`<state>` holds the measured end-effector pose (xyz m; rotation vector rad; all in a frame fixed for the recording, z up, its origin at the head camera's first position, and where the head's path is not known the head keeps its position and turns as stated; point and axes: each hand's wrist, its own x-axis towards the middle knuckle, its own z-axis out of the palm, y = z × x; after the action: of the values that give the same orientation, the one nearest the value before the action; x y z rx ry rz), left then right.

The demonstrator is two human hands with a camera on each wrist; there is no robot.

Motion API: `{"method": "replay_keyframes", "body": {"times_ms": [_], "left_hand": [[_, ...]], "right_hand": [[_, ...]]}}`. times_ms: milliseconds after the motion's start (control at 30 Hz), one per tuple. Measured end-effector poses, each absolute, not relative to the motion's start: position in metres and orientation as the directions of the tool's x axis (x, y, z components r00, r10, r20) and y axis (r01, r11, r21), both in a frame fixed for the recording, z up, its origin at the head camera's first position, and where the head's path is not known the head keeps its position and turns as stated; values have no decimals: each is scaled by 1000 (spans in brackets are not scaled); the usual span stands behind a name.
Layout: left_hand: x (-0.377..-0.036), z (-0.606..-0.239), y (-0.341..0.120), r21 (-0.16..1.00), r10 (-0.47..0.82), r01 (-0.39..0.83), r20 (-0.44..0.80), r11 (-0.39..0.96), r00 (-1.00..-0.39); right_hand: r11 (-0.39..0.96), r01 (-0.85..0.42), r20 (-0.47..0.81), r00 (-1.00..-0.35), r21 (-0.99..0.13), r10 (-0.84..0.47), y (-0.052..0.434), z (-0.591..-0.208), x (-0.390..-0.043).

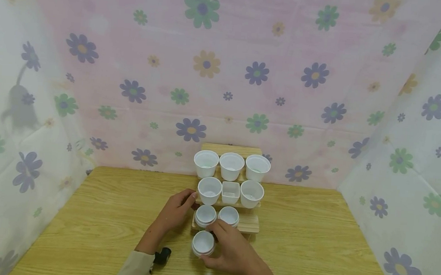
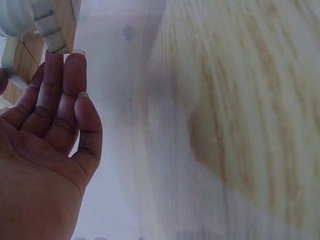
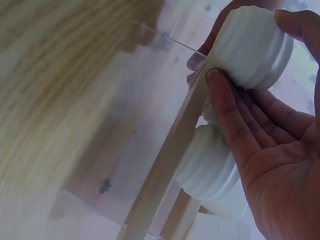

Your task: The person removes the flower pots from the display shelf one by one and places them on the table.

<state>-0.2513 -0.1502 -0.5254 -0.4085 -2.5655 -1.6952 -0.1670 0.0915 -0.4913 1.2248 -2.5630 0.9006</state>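
White ribbed cup (image 1: 203, 243) sits pinched in the right hand (image 1: 231, 252), thumb and fingers curled round it, at the near edge of the stepped wooden rack (image 1: 250, 224) on the desk (image 1: 313, 248). Left hand (image 1: 176, 209) reaches in from the near left, fingers straight and together, tips touching the rack's left side by the middle step. Rack holds eight more white cups (image 1: 231, 166), all looking empty.

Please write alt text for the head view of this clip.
A right hand grips a small white ribbed cup in front of a stepped wooden rack holding eight more white cups, while the left hand touches the rack's left side. All sit on a wooden table backed by floral fabric.
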Motion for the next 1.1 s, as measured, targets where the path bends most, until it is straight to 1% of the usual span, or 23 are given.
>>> {"method": "replay_keyframes", "body": {"times_ms": [133,333,500,767,933,1100], "left_hand": [[-251,-525,-150,900,198,237,173,366,-965],[-249,-523,-151,903,199,246,185,351,-962],[-249,-523,-151,907,198,252,194,337,-961],[-250,-523,-151,900,203,242,177,362,-963],[-250,-523,-150,901,201,240,175,363,-964],[-250,-524,-151,903,202,238,174,357,-964]], "right_hand": [[486,-756,388,-647,-438,-657,92,-494,-165],[522,-741,366,-666,-422,-650,91,-498,-163],[511,-742,366,-664,-435,-652,89,-502,-163],[529,-742,367,-667,-412,-649,86,-510,-163],[545,-728,340,-680,-416,-649,84,-512,-163],[540,-729,346,-679,-420,-647,84,-516,-164]]}}
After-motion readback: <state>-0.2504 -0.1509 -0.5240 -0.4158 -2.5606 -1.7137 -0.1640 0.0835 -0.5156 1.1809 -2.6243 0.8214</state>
